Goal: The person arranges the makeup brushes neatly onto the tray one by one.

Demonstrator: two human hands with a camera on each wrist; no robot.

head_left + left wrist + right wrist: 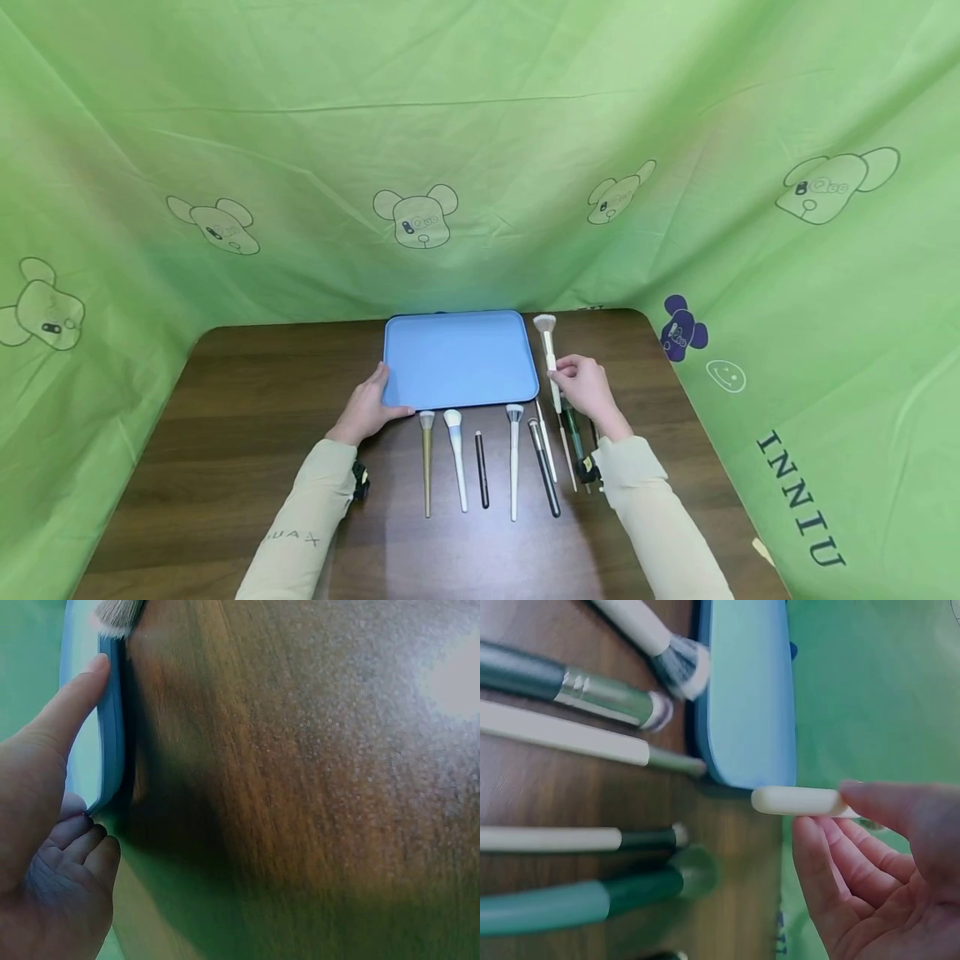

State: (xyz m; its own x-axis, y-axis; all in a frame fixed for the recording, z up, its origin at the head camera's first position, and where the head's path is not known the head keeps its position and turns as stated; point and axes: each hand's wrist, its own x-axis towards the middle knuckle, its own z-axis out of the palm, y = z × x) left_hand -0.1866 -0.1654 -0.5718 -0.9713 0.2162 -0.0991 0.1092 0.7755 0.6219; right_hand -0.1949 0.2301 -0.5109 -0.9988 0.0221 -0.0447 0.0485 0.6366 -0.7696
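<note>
A blue tray (457,360) lies at the far middle of the table. My left hand (366,406) grips its near left corner; in the left wrist view the thumb (79,694) lies along the rim and the other fingers bend around the corner. Beside the tray's right edge, my right hand (588,388) pinches a white makeup brush (548,340) between thumb and fingers, bristles pointing away. Its rounded handle end (795,801) faces the right wrist camera. Nearest below that hand are a green-handled brush (573,433) and a thin white brush (546,442).
In front of the tray several makeup brushes lie in a row: a gold one (427,467), a white one (457,454), a short black one (482,471), another white one (513,467) and a longer black one (546,471). A green cloth (480,125) hangs behind the wooden table (277,375).
</note>
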